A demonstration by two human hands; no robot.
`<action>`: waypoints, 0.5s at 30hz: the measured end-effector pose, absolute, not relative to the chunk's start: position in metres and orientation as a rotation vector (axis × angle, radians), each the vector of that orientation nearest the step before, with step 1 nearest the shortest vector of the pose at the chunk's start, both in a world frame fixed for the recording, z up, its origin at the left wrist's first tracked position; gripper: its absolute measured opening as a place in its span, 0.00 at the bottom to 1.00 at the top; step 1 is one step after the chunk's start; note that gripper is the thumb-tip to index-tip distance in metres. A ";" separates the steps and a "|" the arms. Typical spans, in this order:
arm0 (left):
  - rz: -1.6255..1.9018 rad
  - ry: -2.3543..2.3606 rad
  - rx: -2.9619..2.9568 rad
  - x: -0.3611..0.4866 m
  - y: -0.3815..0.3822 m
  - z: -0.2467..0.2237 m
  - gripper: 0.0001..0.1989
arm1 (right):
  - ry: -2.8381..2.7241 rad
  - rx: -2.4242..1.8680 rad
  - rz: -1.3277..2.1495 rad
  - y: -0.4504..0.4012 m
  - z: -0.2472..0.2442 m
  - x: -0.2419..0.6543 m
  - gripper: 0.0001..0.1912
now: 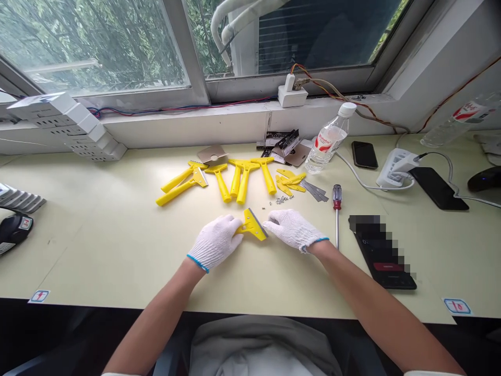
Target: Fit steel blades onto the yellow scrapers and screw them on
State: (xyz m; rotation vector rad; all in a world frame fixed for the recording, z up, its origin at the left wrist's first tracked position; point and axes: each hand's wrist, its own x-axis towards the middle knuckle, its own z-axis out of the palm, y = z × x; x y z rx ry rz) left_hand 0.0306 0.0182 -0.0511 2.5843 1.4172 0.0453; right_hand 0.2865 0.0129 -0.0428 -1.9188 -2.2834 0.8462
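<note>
Both arms reach in over the desk's front edge (117, 304). The gloved left hand (214, 243) and right hand (294, 230) hold a short yellow scraper (252, 225) between them, in the middle of the view. The left glove hides the scraper's handle end. More yellow scrapers (243, 180) lie at 12 o'clock. A screwdriver (337, 219) lies just beside the right hand, at 3 o'clock.
</note>
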 end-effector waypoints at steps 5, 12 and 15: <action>0.250 1.387 2.630 -0.027 0.017 -0.064 0.13 | -2.358 -1.947 0.781 0.007 -0.042 0.281 0.21; 0.481 1.811 2.519 -0.094 0.048 -0.089 0.18 | -2.405 -1.927 0.753 0.000 -0.041 0.274 0.22; 0.588 1.972 2.441 -0.102 0.065 -0.096 0.20 | -2.414 -1.916 0.758 0.001 -0.041 0.274 0.20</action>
